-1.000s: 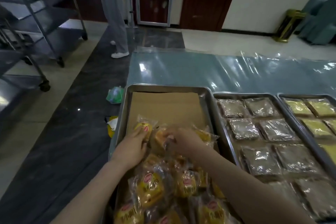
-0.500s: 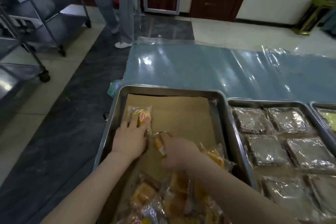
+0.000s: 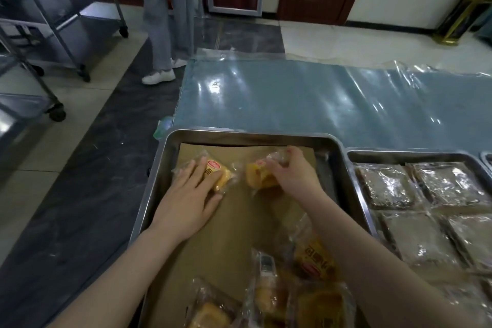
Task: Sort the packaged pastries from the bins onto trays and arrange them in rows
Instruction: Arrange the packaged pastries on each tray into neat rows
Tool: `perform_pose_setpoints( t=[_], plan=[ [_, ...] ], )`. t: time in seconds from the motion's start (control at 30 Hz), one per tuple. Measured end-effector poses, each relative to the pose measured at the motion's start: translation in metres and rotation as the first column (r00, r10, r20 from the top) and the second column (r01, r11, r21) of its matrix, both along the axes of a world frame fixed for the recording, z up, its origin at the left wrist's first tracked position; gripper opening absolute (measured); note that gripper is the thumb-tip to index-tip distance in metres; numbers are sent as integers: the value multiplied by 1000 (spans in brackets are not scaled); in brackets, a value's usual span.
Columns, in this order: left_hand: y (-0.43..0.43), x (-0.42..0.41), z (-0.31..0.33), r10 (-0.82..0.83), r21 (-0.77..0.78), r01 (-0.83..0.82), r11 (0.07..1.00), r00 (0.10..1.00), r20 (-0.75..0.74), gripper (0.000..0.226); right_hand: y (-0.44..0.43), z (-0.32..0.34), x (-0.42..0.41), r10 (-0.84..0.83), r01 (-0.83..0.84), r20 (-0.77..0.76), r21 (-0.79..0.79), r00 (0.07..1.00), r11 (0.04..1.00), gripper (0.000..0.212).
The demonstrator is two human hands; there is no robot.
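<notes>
At the far end of the paper-lined steel tray (image 3: pixel 253 134), freshly up from the heap (image 3: pixel 279 293), pressing one clear-wrapped yellow pastry (image 3: pixel 222 177) under flat left hand (image 3: pixel 186 202), pinching a second pastry (image 3: pixel 257 177) just beside it in right hand (image 3: pixel 292 176), starting a row.

Covered packets, cropped edges

The left hand (image 3: pixel 186 202) covers half of 1 yellow pastry (image 3: pixel 221 174); the right hand (image 3: pixel 295 176) hides part of a 2nd pastry (image 3: pixel 257 176). The loose pile (image 3: pixel 279 295) runs off the bottom edge, the standing person (image 3: pixel 165 21) off the top.
</notes>
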State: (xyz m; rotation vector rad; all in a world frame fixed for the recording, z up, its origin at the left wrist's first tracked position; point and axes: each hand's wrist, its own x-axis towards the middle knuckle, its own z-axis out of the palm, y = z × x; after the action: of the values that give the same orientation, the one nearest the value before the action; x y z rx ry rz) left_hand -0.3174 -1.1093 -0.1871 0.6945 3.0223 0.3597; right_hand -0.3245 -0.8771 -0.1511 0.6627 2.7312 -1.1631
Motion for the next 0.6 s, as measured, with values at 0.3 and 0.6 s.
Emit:
perform_pose_setpoints(
  t=[0.3, 0.6],
  plan=[
    [12, 2, -14, 209, -115, -215, 970, 976, -66, 72, -12, -21, 8, 478, -461, 59, 391, 876, 797, 65],
    [13, 3, -3, 277, -121, -296, 947, 948, -154, 73, -58, -32, 2, 591, -596, 163, 431, 790, 677, 93]
  ],
)
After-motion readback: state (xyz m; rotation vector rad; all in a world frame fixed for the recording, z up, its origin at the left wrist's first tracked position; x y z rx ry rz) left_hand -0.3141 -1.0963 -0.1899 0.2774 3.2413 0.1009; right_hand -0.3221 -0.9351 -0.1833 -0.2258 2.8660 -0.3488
